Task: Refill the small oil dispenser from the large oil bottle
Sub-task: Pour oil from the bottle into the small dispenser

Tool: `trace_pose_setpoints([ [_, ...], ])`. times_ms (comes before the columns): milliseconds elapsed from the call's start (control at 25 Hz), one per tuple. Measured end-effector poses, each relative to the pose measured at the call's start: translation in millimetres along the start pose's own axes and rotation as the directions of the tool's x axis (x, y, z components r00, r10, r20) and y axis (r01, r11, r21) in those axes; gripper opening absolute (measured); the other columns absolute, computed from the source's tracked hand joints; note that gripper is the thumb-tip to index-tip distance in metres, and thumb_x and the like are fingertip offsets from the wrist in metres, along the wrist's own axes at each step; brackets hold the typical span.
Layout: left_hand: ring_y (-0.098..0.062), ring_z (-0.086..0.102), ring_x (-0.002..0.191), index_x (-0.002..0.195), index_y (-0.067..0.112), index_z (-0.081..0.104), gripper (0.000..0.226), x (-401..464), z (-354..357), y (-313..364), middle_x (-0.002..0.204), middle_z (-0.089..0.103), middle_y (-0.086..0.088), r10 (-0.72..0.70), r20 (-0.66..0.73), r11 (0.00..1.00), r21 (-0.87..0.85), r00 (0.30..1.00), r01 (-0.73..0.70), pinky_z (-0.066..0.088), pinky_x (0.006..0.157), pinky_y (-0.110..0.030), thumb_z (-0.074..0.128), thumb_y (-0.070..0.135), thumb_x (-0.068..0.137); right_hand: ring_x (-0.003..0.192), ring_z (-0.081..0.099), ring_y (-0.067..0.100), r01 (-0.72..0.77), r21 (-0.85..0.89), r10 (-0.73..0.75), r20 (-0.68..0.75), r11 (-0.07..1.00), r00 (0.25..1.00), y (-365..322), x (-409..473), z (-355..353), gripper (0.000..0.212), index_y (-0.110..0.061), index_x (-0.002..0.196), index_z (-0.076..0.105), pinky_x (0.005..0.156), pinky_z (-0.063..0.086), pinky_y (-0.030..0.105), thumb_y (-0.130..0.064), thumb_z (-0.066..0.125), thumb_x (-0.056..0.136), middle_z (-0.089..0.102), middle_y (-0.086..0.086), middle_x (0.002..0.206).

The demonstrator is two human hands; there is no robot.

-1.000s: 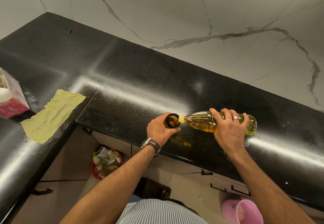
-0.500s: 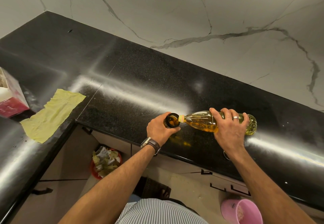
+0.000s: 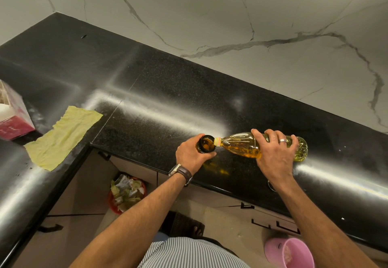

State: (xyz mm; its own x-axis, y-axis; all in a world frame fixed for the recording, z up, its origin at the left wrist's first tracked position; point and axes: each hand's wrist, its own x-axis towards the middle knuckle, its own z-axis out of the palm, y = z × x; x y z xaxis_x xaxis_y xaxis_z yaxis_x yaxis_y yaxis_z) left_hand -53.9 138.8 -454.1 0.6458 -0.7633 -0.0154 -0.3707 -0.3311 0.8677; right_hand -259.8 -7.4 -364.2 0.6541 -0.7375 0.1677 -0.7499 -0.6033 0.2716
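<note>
While left hand (image 3: 192,155) grips small oil dispenser (image 3: 205,144), right hand (image 3: 275,154) clasps tipped large oil bottle (image 3: 241,145), mouths touching.

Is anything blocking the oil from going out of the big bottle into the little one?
Nothing visible. The big bottle has no cap and its mouth sits right at the open top of the little bottle. The left hand grips the little bottle's side only.

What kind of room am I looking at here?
Most likely a home kitchen: a black stone countertop against a marble-look wall, cabinet drawers below, and a waste bin on the floor.
</note>
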Motion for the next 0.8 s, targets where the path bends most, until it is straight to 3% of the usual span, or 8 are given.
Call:
trace_pose_setpoints([
  [800,-0.01,0.066,0.109,0.125,0.032,0.069,0.062,0.0,0.3,0.3,0.112,0.075,0.011,0.009,-0.001,1.0,-0.004,1.0,-0.009,0.056,0.095,-0.036,0.087,0.055,0.071,0.129,0.054,0.034,-0.01,-0.006,0.01,0.018,1.0,1.0,-1.0,1.3,-2.6,0.087,-0.035,0.147,0.047,0.109,0.034,0.069,-0.025,0.092,0.072,0.061,0.011,0.135],
])
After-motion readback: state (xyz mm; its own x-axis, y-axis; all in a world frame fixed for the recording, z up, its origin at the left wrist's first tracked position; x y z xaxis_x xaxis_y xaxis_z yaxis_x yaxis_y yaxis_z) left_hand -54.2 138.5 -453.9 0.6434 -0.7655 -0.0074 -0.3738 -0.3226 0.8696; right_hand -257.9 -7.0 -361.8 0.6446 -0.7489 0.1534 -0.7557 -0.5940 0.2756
